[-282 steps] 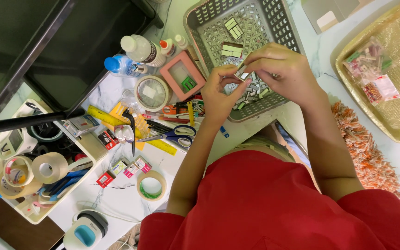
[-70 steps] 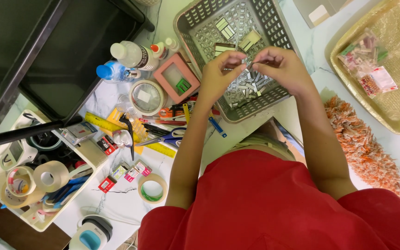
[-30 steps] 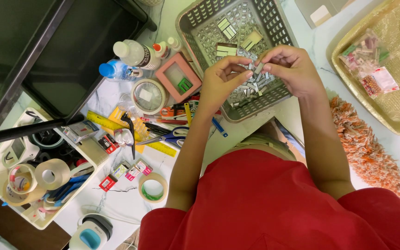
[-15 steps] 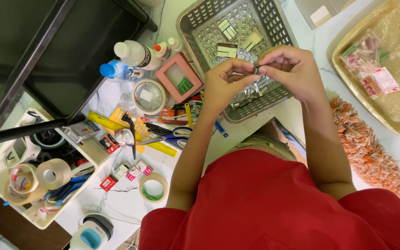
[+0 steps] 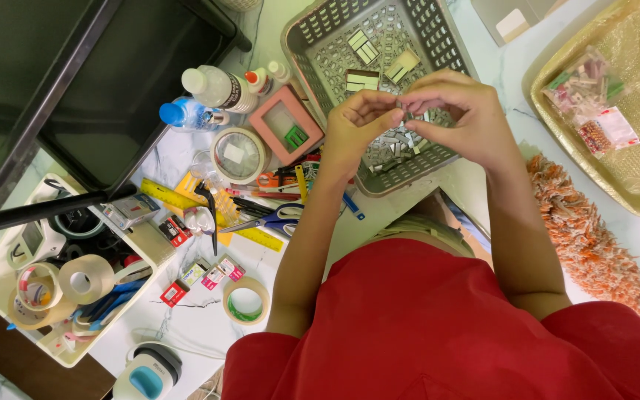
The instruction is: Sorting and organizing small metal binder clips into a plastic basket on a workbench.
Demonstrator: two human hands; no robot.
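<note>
While held above the near half of the grey perforated plastic basket (image 5: 438, 33), pinched between fingertips of both hands: a tiny silvery metal piece (image 5: 403, 110), too small to identify. Left hand (image 5: 353, 133) and right hand (image 5: 459, 111) meeting thumb to thumb, closed on it from opposite sides, neither nearer. Long axis not discernible. Directly beneath, a heap of small silvery metal pieces (image 5: 394, 142) on the basket floor. Off to the left, blue-handled scissors (image 5: 272, 220), lying apart.
</note>
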